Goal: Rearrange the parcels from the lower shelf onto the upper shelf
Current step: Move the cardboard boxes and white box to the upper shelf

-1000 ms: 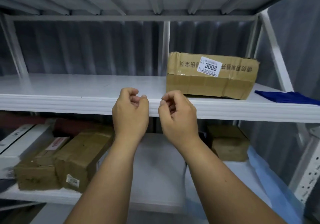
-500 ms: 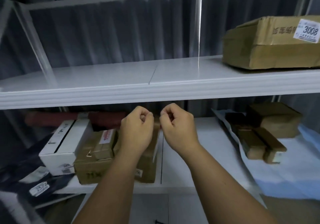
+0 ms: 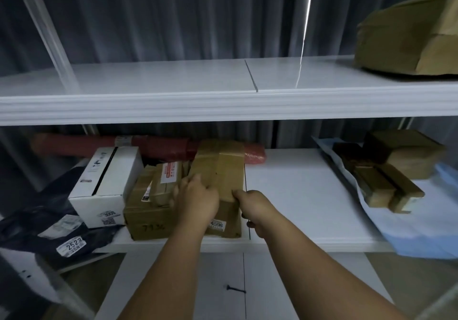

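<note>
A tall brown taped parcel [image 3: 223,166] with a label reading 4006 stands on the lower shelf [image 3: 297,190], near its middle. My left hand [image 3: 195,200] presses against the parcel's left side, fingers wedged between it and the neighbouring boxes. My right hand [image 3: 252,208] wraps its front right corner, thumb on top. The upper shelf [image 3: 173,79] is white and bare on its left and middle. A large brown carton [image 3: 406,37] sits at its right end.
Left of the held parcel lie a low brown box [image 3: 146,218] with a small box [image 3: 168,178] on it, a white box [image 3: 106,183], a black bag [image 3: 49,225] and a red roll [image 3: 153,146] behind. Several small brown parcels [image 3: 386,185] rest on a pale bag [image 3: 421,228] at the right.
Both hands dropped from the upper shelf's front edge to the lower shelf and took hold of the 4006 parcel. The view shifted down and left.
</note>
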